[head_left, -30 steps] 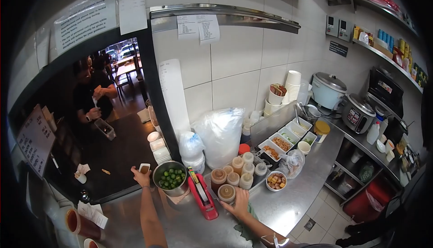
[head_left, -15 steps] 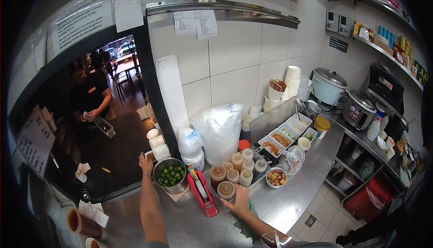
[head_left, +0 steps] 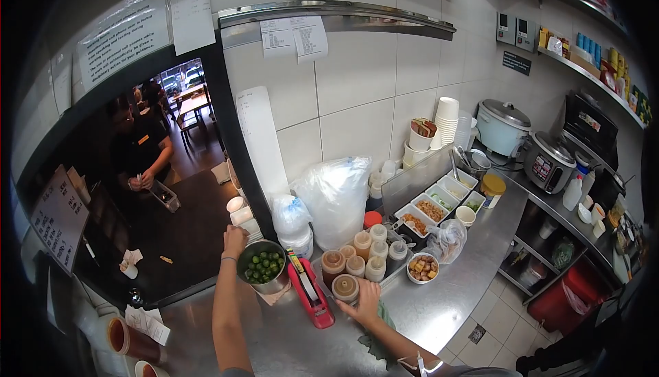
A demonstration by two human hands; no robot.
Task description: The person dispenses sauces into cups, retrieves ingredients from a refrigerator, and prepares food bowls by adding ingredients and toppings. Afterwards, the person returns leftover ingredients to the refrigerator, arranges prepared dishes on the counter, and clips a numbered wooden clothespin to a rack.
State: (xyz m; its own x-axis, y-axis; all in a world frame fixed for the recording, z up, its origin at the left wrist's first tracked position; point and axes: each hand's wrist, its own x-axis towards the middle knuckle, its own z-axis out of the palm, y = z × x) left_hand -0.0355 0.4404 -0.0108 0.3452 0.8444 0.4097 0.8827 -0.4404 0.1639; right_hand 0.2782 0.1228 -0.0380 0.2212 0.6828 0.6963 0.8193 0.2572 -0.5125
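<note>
My left hand point(head_left: 235, 240) is at the upper left rim of a metal pot point(head_left: 241, 271) filled with small green citrus fruits point(head_left: 265, 266). Its fingers are bent together, and anything in them is hidden. White cups point(head_left: 240, 214) stand just beyond it on the ledge. My right hand point(head_left: 364, 303) is closed around the near side of a squat sauce bottle point(head_left: 345, 286), thumb to the left and fingers to the right. Other sauce bottles point(head_left: 355, 266) stand behind that one. Between the pot and the bottles lies a red tape dispenser point(head_left: 312, 298).
Right of the bottles are a bowl of browned cubes point(head_left: 423, 268), a plastic bag point(head_left: 446, 241) and white food trays point(head_left: 431, 210). Large plastic bags point(head_left: 334, 198) lean on the wall. Through the opening, a person point(head_left: 141, 147) handles a clear container point(head_left: 165, 197).
My left hand has moved up and right, from the ledge to the pot's rim, and its fingers have drawn together. My right hand stays at the sauce bottle. The person beyond shifts their hands slightly.
</note>
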